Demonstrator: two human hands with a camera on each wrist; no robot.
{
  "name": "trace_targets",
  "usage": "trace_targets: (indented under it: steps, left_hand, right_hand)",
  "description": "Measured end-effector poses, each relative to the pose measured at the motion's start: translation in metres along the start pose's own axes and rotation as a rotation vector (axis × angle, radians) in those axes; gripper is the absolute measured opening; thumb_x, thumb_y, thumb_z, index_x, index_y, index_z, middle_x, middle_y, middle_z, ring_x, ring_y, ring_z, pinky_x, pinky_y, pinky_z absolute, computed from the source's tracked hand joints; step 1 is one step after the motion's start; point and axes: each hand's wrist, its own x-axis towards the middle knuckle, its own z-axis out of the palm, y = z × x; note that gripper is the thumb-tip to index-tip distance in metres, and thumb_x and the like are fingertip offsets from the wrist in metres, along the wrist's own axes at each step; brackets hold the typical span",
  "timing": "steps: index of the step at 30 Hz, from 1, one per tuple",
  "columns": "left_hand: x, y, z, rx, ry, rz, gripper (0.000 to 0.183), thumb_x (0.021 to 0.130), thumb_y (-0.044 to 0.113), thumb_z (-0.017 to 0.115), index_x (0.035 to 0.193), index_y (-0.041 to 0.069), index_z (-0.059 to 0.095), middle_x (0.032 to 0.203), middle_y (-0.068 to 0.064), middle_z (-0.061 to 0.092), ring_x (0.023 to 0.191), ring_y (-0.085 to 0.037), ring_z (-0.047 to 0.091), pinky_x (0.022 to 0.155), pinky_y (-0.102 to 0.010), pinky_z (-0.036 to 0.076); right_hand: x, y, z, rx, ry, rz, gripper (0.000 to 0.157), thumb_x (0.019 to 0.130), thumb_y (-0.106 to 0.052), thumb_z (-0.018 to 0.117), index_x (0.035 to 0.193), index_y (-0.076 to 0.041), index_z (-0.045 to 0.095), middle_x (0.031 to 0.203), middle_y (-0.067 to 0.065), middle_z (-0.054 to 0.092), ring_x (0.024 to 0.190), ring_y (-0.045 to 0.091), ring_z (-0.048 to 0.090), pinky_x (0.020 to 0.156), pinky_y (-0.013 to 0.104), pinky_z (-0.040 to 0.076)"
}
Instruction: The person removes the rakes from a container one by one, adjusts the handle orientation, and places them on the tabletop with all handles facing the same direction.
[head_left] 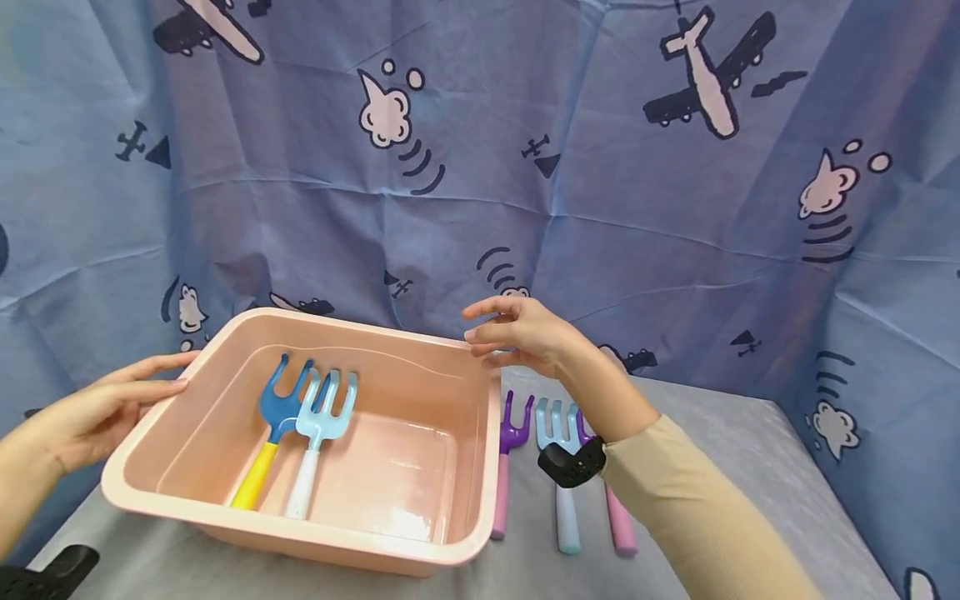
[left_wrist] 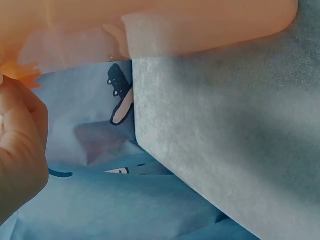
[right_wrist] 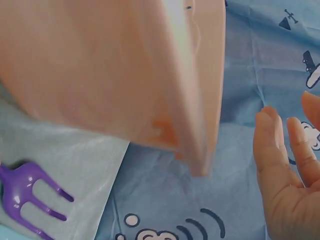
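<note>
A peach plastic basin point(head_left: 315, 533) is tilted toward me above the table, its underside showing in the left wrist view. My left hand point(head_left: 97, 417) grips its left rim, thumb on top and fingers below. Near the back right corner is my right hand point(head_left: 528, 333); in the right wrist view its fingers point(right_wrist: 270, 150) are extended and apart from the rim. Inside the basin lie a blue hand fork with a yellow handle point(head_left: 255, 477) and a light blue hand fork with a white handle point(head_left: 303, 485), tines toward the back and partly overlapping.
Right of the basin, on the grey table point(head_left: 720, 467), lie a purple fork with a pink handle point(head_left: 500, 496), a light blue fork point(head_left: 567, 517) and another pink-handled fork point(head_left: 621, 525), partly behind my right wrist. A blue patterned curtain point(head_left: 480, 167) hangs behind.
</note>
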Motion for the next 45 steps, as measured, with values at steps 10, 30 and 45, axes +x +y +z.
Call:
trace_targets:
  steps: [10,30,45]
  left_hand:
    - [-0.001,0.0,-0.001,-0.019,-0.025,0.02,0.042,0.101,0.005,0.035,0.11,0.034,0.064,0.105,0.003,0.065,0.093,-0.015,0.064,0.075,-0.034,0.055]
    - [0.001,0.002,0.001,0.018,0.014,0.012,0.039,0.099,0.005,0.039,0.109,0.034,0.063,0.102,0.001,0.067,0.089,-0.017,0.066,0.073,-0.036,0.056]
    - [-0.001,0.0,0.0,-0.015,-0.063,0.015,0.042,0.1,0.005,0.037,0.113,0.036,0.062,0.107,0.001,0.065,0.094,-0.018,0.064,0.077,-0.038,0.055]
  right_hand:
    - [0.014,-0.011,0.02,0.037,0.006,-0.017,0.041,0.082,-0.001,0.066,0.122,-0.003,0.056,0.107,0.012,0.059,0.094,0.031,0.062,0.082,0.038,0.053]
    - [0.036,-0.02,0.052,0.14,-0.061,-0.036,0.039,0.083,0.003,0.064,0.121,-0.002,0.057,0.098,0.008,0.059,0.078,0.021,0.062,0.07,0.031,0.055]
    - [0.045,-0.017,0.072,0.14,-0.105,-0.006,0.04,0.084,0.002,0.064,0.123,-0.003,0.056,0.099,0.008,0.061,0.098,0.032,0.061,0.074,0.032,0.055]
